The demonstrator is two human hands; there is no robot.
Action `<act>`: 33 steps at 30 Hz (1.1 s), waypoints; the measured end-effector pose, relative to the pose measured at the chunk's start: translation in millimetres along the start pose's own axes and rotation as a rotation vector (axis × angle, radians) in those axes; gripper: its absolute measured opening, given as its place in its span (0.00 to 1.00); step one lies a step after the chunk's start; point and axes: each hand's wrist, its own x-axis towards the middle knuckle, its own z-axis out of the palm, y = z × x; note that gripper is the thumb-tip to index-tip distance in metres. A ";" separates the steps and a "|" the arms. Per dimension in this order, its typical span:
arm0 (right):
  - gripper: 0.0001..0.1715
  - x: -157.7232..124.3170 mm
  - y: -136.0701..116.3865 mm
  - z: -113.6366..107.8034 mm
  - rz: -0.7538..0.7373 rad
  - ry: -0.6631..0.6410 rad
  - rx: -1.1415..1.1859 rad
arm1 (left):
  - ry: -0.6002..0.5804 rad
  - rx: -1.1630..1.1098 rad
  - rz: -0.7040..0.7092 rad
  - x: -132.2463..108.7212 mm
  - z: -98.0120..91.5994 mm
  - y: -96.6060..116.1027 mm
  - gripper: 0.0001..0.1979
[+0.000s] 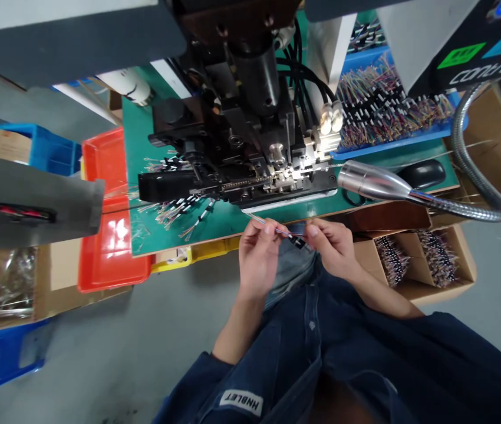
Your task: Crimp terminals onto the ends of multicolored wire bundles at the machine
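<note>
My left hand (257, 259) and my right hand (332, 250) are held close together in front of my lap. Each pinches a thin bundle of coloured wires (277, 231) between thumb and fingers. A small black-and-white sleeved section (298, 240) sits just left of my right fingertips. Directly ahead, past the fingertips, stands a black and steel wire-processing machine (250, 153) on a green work mat (180, 232). Loose wires with black-and-white sleeves (188, 215) lie on the mat by its front left.
A blue tray (394, 112) of coloured wires lies behind the machine at right. A gooseneck lamp (372, 181) reaches over the mat's front right, near a black computer mouse (422, 174). A red tray (109, 235) stands left, and a divided cardboard box (414, 265) holds wire bundles at right.
</note>
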 end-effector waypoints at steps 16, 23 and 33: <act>0.16 40.8 -30.7 -15.7 0.072 -0.092 0.133 | -0.162 0.444 -0.043 -3.5 3.0 13.9 0.13; 0.11 37.7 -20.9 -9.1 0.111 0.020 0.234 | -0.138 0.316 -0.130 -1.0 -10.5 -1.7 0.12; 0.03 30.9 -13.3 -21.1 -0.058 -0.086 0.072 | -0.200 0.284 -0.157 5.2 -9.9 -1.2 0.12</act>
